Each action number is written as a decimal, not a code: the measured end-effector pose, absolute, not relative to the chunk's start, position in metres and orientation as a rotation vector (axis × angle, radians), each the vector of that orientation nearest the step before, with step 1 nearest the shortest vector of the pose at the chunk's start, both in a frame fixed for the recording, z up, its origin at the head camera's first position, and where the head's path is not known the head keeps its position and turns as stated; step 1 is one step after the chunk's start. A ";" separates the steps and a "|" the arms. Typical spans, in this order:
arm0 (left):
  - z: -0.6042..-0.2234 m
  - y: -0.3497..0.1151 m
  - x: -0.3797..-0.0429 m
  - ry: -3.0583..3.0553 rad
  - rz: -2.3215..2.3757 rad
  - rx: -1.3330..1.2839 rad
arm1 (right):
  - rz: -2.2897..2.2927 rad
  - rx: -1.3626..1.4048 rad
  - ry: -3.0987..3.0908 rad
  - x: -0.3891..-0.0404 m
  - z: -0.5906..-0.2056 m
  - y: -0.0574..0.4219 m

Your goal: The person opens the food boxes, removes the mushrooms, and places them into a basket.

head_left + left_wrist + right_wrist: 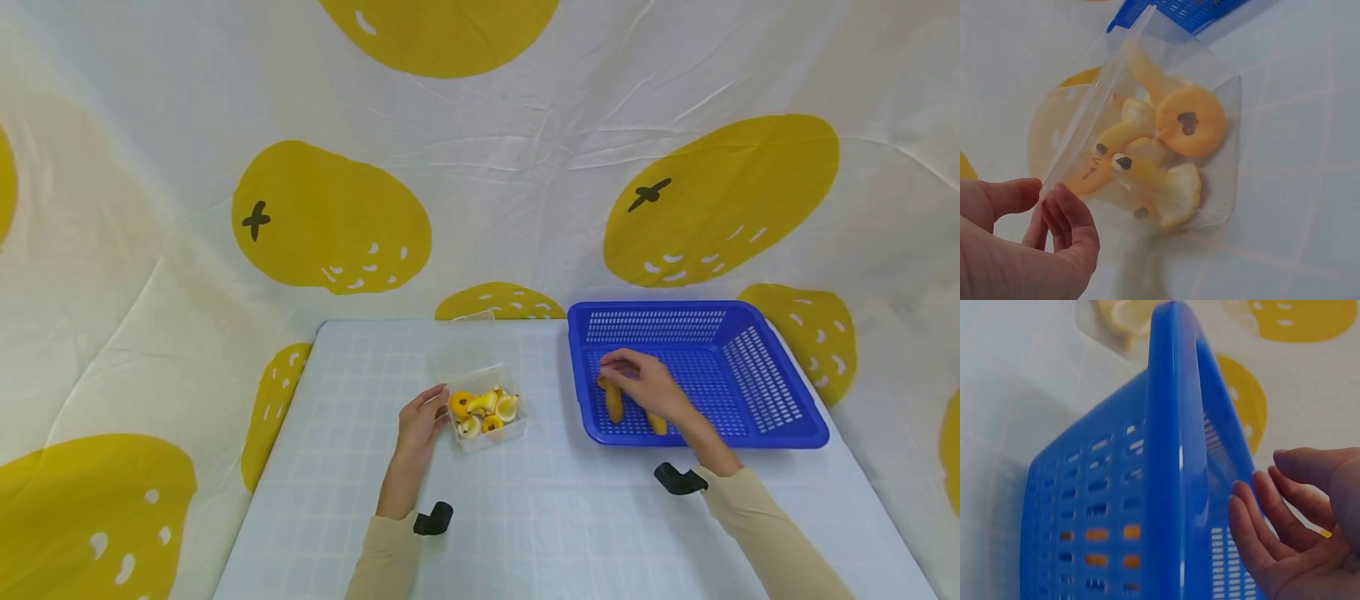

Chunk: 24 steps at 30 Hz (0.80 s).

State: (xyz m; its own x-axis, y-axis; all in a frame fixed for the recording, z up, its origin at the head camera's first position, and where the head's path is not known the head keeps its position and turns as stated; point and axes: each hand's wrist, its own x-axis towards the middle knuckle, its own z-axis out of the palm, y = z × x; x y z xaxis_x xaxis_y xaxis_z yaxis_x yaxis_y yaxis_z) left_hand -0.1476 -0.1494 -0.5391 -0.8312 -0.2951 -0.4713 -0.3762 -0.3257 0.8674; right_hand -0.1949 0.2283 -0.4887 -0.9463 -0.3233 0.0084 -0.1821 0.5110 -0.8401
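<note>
A clear plastic box (491, 439) stands left of centre, holding several yellow-and-white mushroom-shaped pieces (1191, 122), some with dark spots. My left hand (422, 423) is at its left side; in the left wrist view, thumb and fingertips pinch the box's rim. On the right is a blue perforated basket (780, 367) with elongated brownish-yellow pieces (614, 403) at its near left. Over these hovers my right hand (651, 386), fingers loosely bent. Nothing shows between the fingers and thumb of that hand (1310, 512) in the right wrist view.
Behind the box, its transparent lid (468, 342) stands raised. A pale checked cloth (555, 517) covers the table. White fabric (517, 208) with large yellow fruit prints hangs behind and at the sides. The basket's raised rim (1169, 456) is close to the right hand.
</note>
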 end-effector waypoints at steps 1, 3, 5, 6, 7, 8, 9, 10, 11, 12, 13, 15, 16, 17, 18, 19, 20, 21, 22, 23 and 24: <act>-0.539 -0.150 -0.148 1.786 2.350 -0.891 | -1.424 -0.440 2.599 -0.195 -0.488 0.225; -0.538 -0.150 -0.149 1.768 2.354 -0.891 | -1.443 -0.447 2.593 -0.196 -0.489 0.219; -0.538 -0.150 -0.149 1.755 2.351 -0.894 | -1.458 -0.454 2.589 -0.196 -0.489 0.212; -0.538 -0.150 -0.149 1.749 2.350 -0.895 | -1.462 -0.452 2.590 -0.197 -0.489 0.208; -0.538 -0.150 -0.149 1.742 2.351 -0.897 | -1.471 -0.461 2.587 -0.197 -0.489 0.205; -0.538 -0.151 -0.149 1.736 2.351 -0.899 | -1.482 -0.466 2.582 -0.197 -0.490 0.202; -0.538 -0.151 -0.149 1.736 2.349 -0.896 | -1.490 -0.474 2.584 -0.197 -0.490 0.198; -0.538 -0.151 -0.149 1.735 2.347 -0.895 | -1.503 -0.479 2.586 -0.197 -0.490 0.194; -0.538 -0.151 -0.149 1.733 2.346 -0.893 | -1.514 -0.491 2.588 -0.197 -0.490 0.191; -0.538 -0.151 -0.149 1.732 2.344 -0.889 | -1.525 -0.504 2.591 -0.196 -0.489 0.187; -0.538 -0.151 -0.149 1.731 2.340 -0.890 | -1.537 -0.522 2.588 -0.196 -0.489 0.183; -0.538 -0.151 -0.149 1.729 2.336 -0.888 | -1.550 -0.544 2.587 -0.195 -0.488 0.175; -0.538 -0.151 -0.148 1.728 2.334 -0.891 | -1.557 -0.550 2.580 -0.195 -0.487 0.171; -0.538 -0.151 -0.148 1.726 2.335 -0.891 | -1.553 -0.561 2.573 -0.194 -0.486 0.168; -0.538 -0.151 -0.148 1.725 2.338 -0.890 | -1.548 -0.559 2.568 -0.194 -0.486 0.164; -0.538 -0.151 -0.148 1.723 2.340 -0.891 | -1.544 -0.560 2.556 -0.194 -0.486 0.161; -0.538 -0.150 -0.148 1.720 2.344 -0.893 | -1.551 -0.570 2.541 -0.194 -0.486 0.157; -0.538 -0.150 -0.147 1.716 2.349 -0.894 | -1.553 -0.581 2.531 -0.194 -0.486 0.154; -0.538 -0.151 -0.147 1.712 2.353 -0.896 | -1.557 -0.587 2.519 -0.194 -0.487 0.150; -0.538 -0.151 -0.147 1.706 2.361 -0.893 | -1.560 -0.601 2.510 -0.193 -0.487 0.146; -0.538 -0.151 -0.146 1.700 2.367 -0.893 | -1.562 -0.610 2.502 -0.193 -0.487 0.143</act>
